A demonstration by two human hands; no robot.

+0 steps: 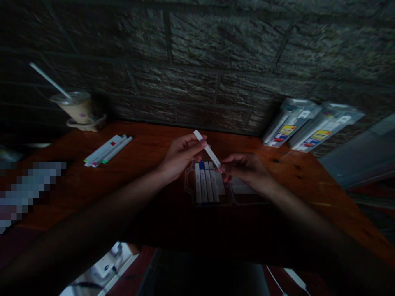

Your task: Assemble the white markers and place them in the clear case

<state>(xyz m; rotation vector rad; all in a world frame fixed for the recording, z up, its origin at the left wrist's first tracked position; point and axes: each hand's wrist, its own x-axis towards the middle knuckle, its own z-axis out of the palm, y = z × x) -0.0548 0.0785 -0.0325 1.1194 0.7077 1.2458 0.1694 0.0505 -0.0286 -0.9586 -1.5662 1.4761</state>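
Observation:
A white marker (pixel 211 155) slants between my two hands above an opened clear plastic case. My left hand (pixel 182 155) pinches its upper part between thumb and fingers. At the lower end, the fingertips of my right hand (pixel 243 169) close on the same marker. Beneath, the case (pixel 189 190) lies on the table with several white markers (pixel 207 185) side by side in its left half; one shows a blue end. The case's right half is partly covered by my right hand and forearm.
Several more markers (pixel 108 150) lie bundled on the wooden table (pixel 148 139) at left. Behind them a plastic cup (pixel 77 107) with a straw sits in a carrier. Two clear marker cases (pixel 288 123) stand at right against the stone wall (pixel 197 53).

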